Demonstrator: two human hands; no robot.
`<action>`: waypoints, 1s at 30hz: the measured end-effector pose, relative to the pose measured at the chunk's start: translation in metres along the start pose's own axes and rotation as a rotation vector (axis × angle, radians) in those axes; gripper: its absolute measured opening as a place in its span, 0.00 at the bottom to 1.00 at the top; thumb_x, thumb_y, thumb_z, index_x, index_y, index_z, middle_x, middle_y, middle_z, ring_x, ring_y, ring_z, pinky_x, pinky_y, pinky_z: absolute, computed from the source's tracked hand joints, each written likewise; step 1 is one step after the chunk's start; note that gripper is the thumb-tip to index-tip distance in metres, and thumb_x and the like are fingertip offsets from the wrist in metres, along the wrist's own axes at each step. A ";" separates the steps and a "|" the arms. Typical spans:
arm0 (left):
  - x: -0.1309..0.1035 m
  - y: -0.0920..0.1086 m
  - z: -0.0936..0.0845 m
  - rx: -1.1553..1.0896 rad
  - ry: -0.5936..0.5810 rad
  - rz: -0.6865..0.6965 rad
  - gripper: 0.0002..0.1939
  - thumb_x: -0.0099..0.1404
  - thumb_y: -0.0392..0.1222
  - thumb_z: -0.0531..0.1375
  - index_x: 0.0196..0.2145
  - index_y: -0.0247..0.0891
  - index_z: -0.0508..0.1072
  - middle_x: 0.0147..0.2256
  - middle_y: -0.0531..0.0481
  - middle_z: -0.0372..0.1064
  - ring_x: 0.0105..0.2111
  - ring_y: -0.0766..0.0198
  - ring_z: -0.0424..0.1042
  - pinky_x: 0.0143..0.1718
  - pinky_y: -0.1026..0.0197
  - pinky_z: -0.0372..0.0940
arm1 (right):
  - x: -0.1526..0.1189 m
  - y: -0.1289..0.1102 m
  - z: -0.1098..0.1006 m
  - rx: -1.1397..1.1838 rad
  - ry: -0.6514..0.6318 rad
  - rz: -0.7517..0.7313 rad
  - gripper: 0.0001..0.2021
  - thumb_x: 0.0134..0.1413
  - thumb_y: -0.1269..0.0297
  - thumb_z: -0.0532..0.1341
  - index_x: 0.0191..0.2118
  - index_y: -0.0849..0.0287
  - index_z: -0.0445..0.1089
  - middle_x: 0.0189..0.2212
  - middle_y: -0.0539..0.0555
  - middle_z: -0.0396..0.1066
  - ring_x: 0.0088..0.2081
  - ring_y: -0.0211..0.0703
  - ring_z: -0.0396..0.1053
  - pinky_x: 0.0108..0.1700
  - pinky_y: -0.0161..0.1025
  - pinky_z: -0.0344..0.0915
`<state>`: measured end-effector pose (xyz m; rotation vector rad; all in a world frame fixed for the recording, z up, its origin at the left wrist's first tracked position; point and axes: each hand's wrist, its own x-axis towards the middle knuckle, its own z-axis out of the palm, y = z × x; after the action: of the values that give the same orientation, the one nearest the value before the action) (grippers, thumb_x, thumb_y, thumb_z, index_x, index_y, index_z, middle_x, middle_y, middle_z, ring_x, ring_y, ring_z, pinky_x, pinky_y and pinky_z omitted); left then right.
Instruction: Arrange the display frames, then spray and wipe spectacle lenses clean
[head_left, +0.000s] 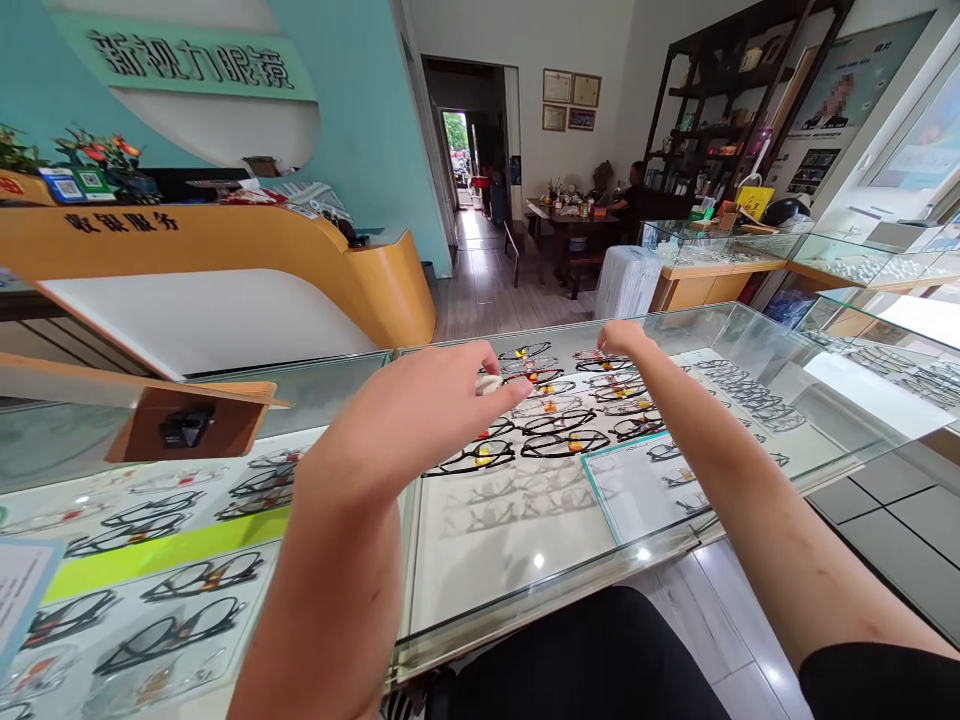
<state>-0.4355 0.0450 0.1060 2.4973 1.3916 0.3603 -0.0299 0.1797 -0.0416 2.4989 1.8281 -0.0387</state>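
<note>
My left hand (442, 395) is over the glass display case (495, 600), its thumb and fingers closed on a small white piece (489, 384), maybe a folded cloth. Close by its fingertips is a pair of eyeglasses (534, 380) with red on the frame. Farther back and to the right, my right hand (624, 338) has bent fingers pointing down beside another dark-framed pair of glasses (600, 360); what is in its fingertips is hidden. Between and below my hands lie rows of eyeglasses (564, 444) with small orange and yellow tags, throwing shadows on the pale surface underneath.
A teal-edged panel (637, 490) with glasses lies at the right. On the left are a wooden stand (202, 400) and more glasses (172, 630) in the adjoining case. Behind stand an orange counter (390, 290), a wrapped suitcase (628, 283) and a seated person (636, 195).
</note>
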 end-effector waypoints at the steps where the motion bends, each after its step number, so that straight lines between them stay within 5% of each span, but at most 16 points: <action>1: -0.001 0.000 -0.001 -0.009 0.013 0.006 0.27 0.67 0.73 0.60 0.41 0.47 0.79 0.34 0.42 0.81 0.33 0.45 0.77 0.33 0.53 0.61 | 0.003 -0.004 -0.001 -0.004 -0.018 0.006 0.10 0.55 0.68 0.73 0.43 0.53 0.89 0.48 0.63 0.87 0.52 0.58 0.83 0.56 0.48 0.73; 7: -0.009 0.002 -0.007 0.007 -0.026 -0.037 0.26 0.69 0.71 0.59 0.45 0.46 0.80 0.41 0.41 0.84 0.39 0.42 0.79 0.35 0.53 0.62 | 0.003 -0.014 -0.012 0.075 -0.015 0.047 0.09 0.52 0.69 0.74 0.41 0.59 0.88 0.45 0.67 0.87 0.47 0.57 0.84 0.51 0.47 0.76; 13: -0.014 0.005 -0.007 0.013 -0.030 0.028 0.23 0.70 0.67 0.59 0.43 0.45 0.79 0.42 0.42 0.84 0.40 0.44 0.80 0.34 0.54 0.60 | -0.028 -0.018 -0.050 0.329 0.153 0.003 0.15 0.68 0.63 0.64 0.53 0.59 0.85 0.39 0.60 0.88 0.43 0.48 0.85 0.45 0.38 0.75; 19: 0.009 -0.002 -0.002 -0.118 0.023 0.056 0.25 0.69 0.69 0.61 0.42 0.45 0.80 0.34 0.44 0.81 0.33 0.49 0.77 0.31 0.56 0.58 | -0.102 -0.054 -0.046 0.977 0.440 -0.387 0.15 0.65 0.63 0.61 0.53 0.56 0.80 0.45 0.56 0.88 0.45 0.48 0.86 0.54 0.43 0.78; 22: 0.033 -0.016 0.029 -0.314 0.162 0.052 0.21 0.69 0.64 0.62 0.38 0.43 0.79 0.34 0.47 0.79 0.32 0.54 0.73 0.33 0.56 0.59 | -0.129 -0.082 -0.022 1.235 0.471 -0.536 0.14 0.63 0.63 0.61 0.49 0.54 0.81 0.46 0.55 0.87 0.49 0.50 0.85 0.56 0.46 0.78; 26: 0.047 -0.041 0.094 -0.632 0.416 -0.016 0.20 0.70 0.63 0.61 0.34 0.43 0.75 0.26 0.53 0.67 0.29 0.59 0.64 0.33 0.57 0.59 | -0.142 -0.107 0.008 1.216 0.461 -0.522 0.13 0.63 0.62 0.60 0.44 0.52 0.84 0.43 0.53 0.87 0.43 0.50 0.83 0.53 0.48 0.78; 30: 0.043 -0.055 0.139 -0.742 0.466 -0.076 0.20 0.71 0.63 0.62 0.36 0.43 0.77 0.29 0.52 0.72 0.32 0.59 0.68 0.36 0.56 0.63 | -0.143 -0.116 0.025 1.210 0.371 -0.589 0.13 0.65 0.60 0.62 0.45 0.49 0.86 0.47 0.53 0.88 0.50 0.53 0.84 0.58 0.50 0.76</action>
<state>-0.4106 0.0951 -0.0391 1.7997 1.1801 1.2425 -0.1833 0.0774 -0.0625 2.3943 3.3822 -1.0468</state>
